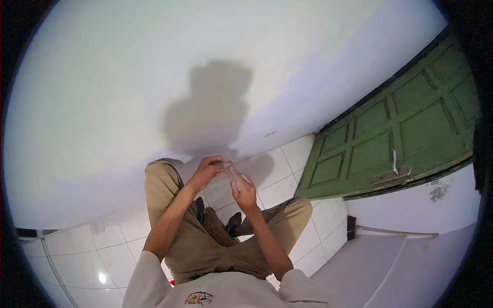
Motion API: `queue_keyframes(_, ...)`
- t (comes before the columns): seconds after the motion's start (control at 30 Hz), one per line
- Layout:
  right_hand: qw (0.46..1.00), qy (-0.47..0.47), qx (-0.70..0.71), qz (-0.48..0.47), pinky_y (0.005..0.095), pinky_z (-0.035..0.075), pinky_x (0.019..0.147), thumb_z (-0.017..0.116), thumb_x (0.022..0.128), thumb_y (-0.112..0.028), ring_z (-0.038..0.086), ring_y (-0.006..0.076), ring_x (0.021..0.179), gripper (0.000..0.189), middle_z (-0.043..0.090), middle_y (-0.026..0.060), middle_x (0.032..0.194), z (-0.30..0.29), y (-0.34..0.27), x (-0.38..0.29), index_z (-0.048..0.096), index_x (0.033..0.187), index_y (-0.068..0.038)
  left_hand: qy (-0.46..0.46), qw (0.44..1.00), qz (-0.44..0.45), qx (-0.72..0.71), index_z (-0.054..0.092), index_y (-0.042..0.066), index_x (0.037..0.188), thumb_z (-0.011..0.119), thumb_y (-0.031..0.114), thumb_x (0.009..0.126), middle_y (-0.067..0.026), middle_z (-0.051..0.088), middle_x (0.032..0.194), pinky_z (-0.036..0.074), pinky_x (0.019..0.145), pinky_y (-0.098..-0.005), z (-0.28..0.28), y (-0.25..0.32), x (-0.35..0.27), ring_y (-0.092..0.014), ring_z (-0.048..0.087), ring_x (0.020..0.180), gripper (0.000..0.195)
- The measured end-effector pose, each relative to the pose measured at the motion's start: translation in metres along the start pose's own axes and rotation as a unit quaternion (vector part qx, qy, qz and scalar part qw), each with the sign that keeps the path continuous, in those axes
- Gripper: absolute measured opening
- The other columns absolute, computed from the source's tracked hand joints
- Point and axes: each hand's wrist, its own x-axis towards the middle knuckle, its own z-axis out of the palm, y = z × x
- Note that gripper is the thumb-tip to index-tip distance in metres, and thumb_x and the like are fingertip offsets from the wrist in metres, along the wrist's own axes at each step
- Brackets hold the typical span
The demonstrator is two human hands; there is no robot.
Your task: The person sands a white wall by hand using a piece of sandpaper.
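Note:
My left hand (207, 172) is raised before the wall, fingers bent around one side of a small pale item (230, 170) that looks see-through, perhaps plastic. The right hand (245, 191) meets it from the other side, thumb and fingers against the same item. The fingers nearly touch each other, and blur hides the item's exact shape. Both hands are above the tiled floor, in front of my bent knees. Below them, between my legs in khaki trousers (204, 250), lies a brown patterned thing (220, 228) that I cannot identify.
A white wall (96, 115) rises close in front and carries my shadow. To the right stands a green panelled wooden door (369, 134) with a metal lever handle (394, 161). White floor tiles (83, 263) lie around me. A long thin stick-like thing (396, 231) is at the far right.

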Motion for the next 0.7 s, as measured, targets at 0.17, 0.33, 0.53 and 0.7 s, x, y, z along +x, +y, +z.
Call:
queue_keyframes(0.17,0.996,-0.019,-0.064,-0.061,0.0469,0.046,0.098,0.06,0.089,0.002,0.058,0.0367,0.118,0.05,0.061,0.0175,0.132,0.006,0.011,-0.006,0.052,0.138,-0.003,0.017,0.999,-0.002,-0.028,0.063,-0.001,0.124,0.073,0.006,0.088,-0.0067,0.062,0.104,0.057,0.088,-0.0334,-0.002,-0.006,0.001,-0.02,0.066,0.1,0.039)
queue_keyframes(0.33,0.997,-0.002,-0.062,-0.056,0.0495,0.044,0.099,0.063,0.088,-0.001,0.06,0.0345,0.121,0.044,0.07,0.0152,0.112,0.008,0.004,-0.006,0.061,0.132,-0.003,0.033,0.999,-0.025,-0.014,0.065,-0.001,0.12,0.074,0.006,0.085,-0.0057,0.059,0.104,0.057,0.087,-0.0328,-0.004,-0.008,0.002,-0.02,0.066,0.095,0.037)
queue_keyframes(0.53,0.995,0.024,-0.065,-0.075,0.051,0.045,0.094,0.066,0.086,0.0,0.061,0.0326,0.118,0.042,0.067,0.0131,0.123,0.005,0.005,-0.007,0.065,0.127,-0.004,0.039,0.999,-0.022,-0.018,0.064,-0.003,0.122,0.072,0.003,0.087,-0.0074,0.061,0.102,0.058,0.088,-0.0332,0.0,-0.004,-0.002,-0.02,0.066,0.095,0.037)
queue_keyframes(0.7,0.984,0.079,-0.097,-0.128,0.0492,0.047,0.09,0.07,0.084,0.001,0.062,0.0305,0.117,0.038,0.07,0.0104,0.117,0.007,0.011,-0.009,0.068,0.121,-0.004,-0.006,1.0,-0.014,-0.025,0.061,-0.006,0.124,0.069,0.002,0.088,-0.0108,0.063,0.104,0.058,0.09,-0.0341,0.005,0.004,-0.004,-0.021,0.067,0.098,0.037)
